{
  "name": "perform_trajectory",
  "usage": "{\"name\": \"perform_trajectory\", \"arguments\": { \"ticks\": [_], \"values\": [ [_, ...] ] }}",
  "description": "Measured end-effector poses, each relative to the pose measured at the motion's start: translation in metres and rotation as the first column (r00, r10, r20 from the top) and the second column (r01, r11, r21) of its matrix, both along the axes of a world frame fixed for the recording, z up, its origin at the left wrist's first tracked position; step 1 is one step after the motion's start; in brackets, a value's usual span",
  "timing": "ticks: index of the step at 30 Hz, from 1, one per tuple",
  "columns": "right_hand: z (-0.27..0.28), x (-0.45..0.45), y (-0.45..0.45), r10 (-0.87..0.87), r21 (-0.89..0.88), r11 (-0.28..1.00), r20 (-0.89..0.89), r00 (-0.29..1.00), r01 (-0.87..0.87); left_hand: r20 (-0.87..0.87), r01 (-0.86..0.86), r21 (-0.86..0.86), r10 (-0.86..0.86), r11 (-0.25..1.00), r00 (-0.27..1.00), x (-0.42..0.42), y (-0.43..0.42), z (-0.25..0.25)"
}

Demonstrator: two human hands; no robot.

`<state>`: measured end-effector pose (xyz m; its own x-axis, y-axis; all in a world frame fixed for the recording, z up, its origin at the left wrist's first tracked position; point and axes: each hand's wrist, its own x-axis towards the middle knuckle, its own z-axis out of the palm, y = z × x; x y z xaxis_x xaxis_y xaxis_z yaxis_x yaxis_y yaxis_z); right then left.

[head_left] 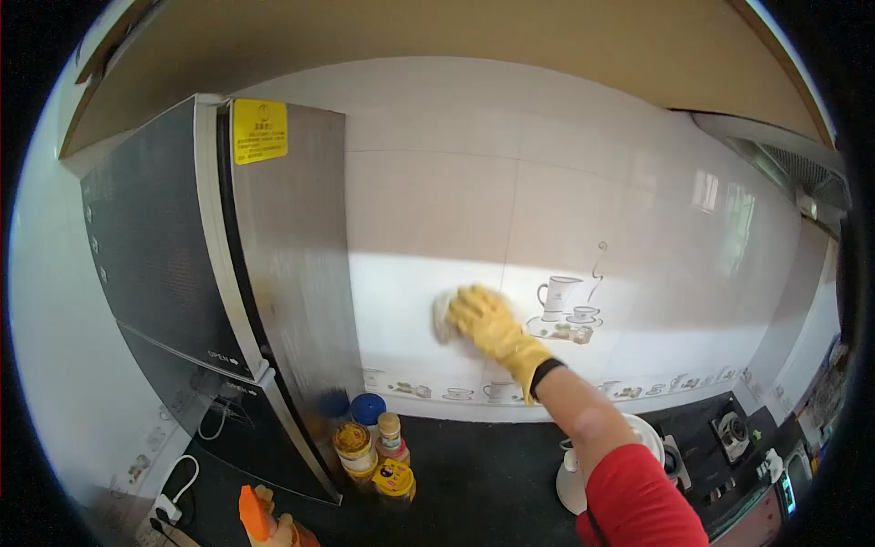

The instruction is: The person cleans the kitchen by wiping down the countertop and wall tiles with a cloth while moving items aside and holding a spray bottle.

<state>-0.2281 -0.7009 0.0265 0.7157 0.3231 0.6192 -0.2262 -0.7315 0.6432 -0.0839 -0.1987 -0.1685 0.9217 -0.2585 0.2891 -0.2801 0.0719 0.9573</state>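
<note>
My right hand [492, 330], in a yellow rubber glove with a black band at the wrist, presses a pale cloth [447, 317] against the white tiled wall [410, 210], left of the printed pitcher and cup. Its fingers lie over the cloth, which is slightly blurred. At the bottom left edge, my left hand [281, 527] is wrapped round a spray bottle with an orange head [256, 513]; most of the bottle is cut off by the frame.
A tall dark cabinet [164, 246] stands at left. Jars [394, 479] cluster on the black counter [474, 474] beside it. A white appliance [571, 483] sits under my right arm, with a gas stove [732, 433] further right. A range hood [784, 164] hangs above.
</note>
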Motion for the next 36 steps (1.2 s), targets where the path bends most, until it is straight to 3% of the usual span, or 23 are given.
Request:
{"name": "perform_trajectory", "arguments": {
  "ticks": [1, 4, 5, 6, 7, 8, 9, 10, 13, 15, 17, 18, 19, 21, 25, 26, 27, 28, 30, 31, 32, 34, 36],
  "values": [
    [-0.008, -0.006, -0.005, 0.005, 0.008, 1.000, 0.013, 1.000, -0.005, -0.091, 0.037, -0.044, -0.041, 0.998, 0.995, -0.007, 0.001, 0.014],
    [0.008, -0.035, -0.014, -0.035, -0.010, 0.999, -0.076, 0.997, 0.034, -0.053, 0.046, -0.076, -0.050, 0.996, 0.997, 0.008, 0.005, -0.015],
    [0.053, -0.046, 0.001, -0.117, 0.347, 0.929, -0.048, 0.992, 0.126, -0.050, 0.042, -0.088, -0.046, 0.995, 0.998, 0.006, 0.004, -0.012],
    [0.107, -0.056, 0.020, -0.199, 0.654, 0.733, -0.054, 0.979, 0.185, -0.046, 0.039, -0.091, -0.043, 0.995, 0.998, 0.004, 0.002, -0.009],
    [0.157, -0.059, 0.038, -0.361, 0.805, 0.593, 0.231, 0.904, 0.031, -0.044, 0.034, -0.092, -0.038, 0.995, 0.998, 0.003, 0.002, -0.007],
    [0.184, -0.068, -0.002, -0.306, 0.432, 0.890, 0.331, 0.893, 0.145, -0.041, 0.028, -0.088, -0.032, 0.996, 0.999, 0.002, 0.004, -0.007],
    [0.210, -0.077, -0.040, -0.244, -0.043, 0.950, 0.522, 0.818, 0.310, -0.037, 0.021, -0.086, -0.025, 0.996, 0.999, 0.002, 0.001, -0.004],
    [0.247, -0.082, -0.032, -0.425, 0.109, 0.892, 0.533, 0.732, 0.438, -0.035, 0.018, -0.088, -0.021, 0.996, 0.999, 0.000, 0.002, -0.004],
    [0.267, -0.082, -0.041, -0.264, 0.021, 0.936, 0.702, 0.661, 0.352, -0.032, -0.005, -0.081, 0.003, 0.997, 0.999, -0.001, 0.002, -0.004],
    [0.244, -0.073, -0.027, -0.259, 0.197, 0.966, 0.732, 0.630, 0.168, -0.033, -0.014, -0.082, 0.012, 0.997, 0.999, 0.003, 0.002, -0.005],
    [0.172, -0.071, -0.047, -0.111, 0.138, 0.990, 0.766, 0.633, 0.007, -0.037, -0.018, -0.087, 0.015, 0.996, 0.999, 0.008, 0.002, -0.008],
    [0.142, -0.079, -0.032, -0.375, 0.412, 0.895, 0.496, 0.783, 0.168, -0.037, -0.020, -0.090, 0.017, 0.996, 0.999, 0.010, 0.002, -0.008],
    [0.103, -0.093, -0.006, -0.401, 0.344, 0.897, 0.371, 0.837, 0.277, -0.033, -0.014, -0.091, 0.011, 0.996, 0.999, 0.012, -0.001, -0.007],
    [0.026, -0.098, -0.035, -0.129, 0.253, 0.967, 0.382, 0.915, 0.031, -0.024, -0.015, -0.088, 0.013, 0.996, 1.000, 0.013, 0.000, -0.009],
    [0.019, -0.128, -0.030, -0.098, 0.011, 0.995, 0.281, 0.955, 0.099, -0.015, -0.009, -0.089, 0.008, 0.996, 1.000, 0.010, 0.000, -0.010],
    [0.054, -0.138, -0.008, -0.234, 0.405, 0.905, 0.223, 0.946, 0.128, -0.014, -0.012, -0.097, 0.011, 0.995, 1.000, 0.012, 0.001, -0.011],
    [0.085, -0.141, -0.003, -0.332, 0.729, 0.669, 0.117, 0.936, 0.147, -0.011, -0.011, -0.096, 0.010, 0.995, 1.000, 0.012, 0.000, -0.012],
    [0.088, -0.141, -0.054, -0.564, 0.223, 0.825, 0.369, 0.739, 0.519, -0.008, -0.011, -0.101, 0.010, 0.995, 1.000, 0.014, 0.001, -0.014],
    [0.164, -0.161, -0.059, -0.442, 0.386, 0.890, 0.603, 0.664, 0.242, -0.003, -0.022, -0.103, 0.022, 0.994, 1.000, 0.018, 0.003, -0.019],
    [0.195, -0.178, -0.077, -0.394, 0.065, 0.889, 0.613, 0.685, 0.453, 0.004, -0.027, -0.102, 0.027, 0.994, 1.000, 0.020, 0.003, -0.019],
    [0.220, -0.181, -0.072, -0.383, 0.127, 0.906, 0.649, 0.658, 0.403, 0.003, -0.033, -0.113, 0.034, 0.993, 0.999, 0.021, 0.002, -0.020],
    [0.229, -0.172, -0.065, -0.380, 0.195, 0.918, 0.677, 0.630, 0.345, 0.004, -0.053, -0.111, 0.054, 0.992, 0.999, 0.023, 0.002, -0.021],
    [0.210, -0.153, -0.056, -0.198, 0.067, 0.969, 0.788, 0.583, 0.239, 0.001, -0.066, -0.115, 0.066, 0.991, 0.998, 0.028, 0.000, -0.022]
  ]
}}
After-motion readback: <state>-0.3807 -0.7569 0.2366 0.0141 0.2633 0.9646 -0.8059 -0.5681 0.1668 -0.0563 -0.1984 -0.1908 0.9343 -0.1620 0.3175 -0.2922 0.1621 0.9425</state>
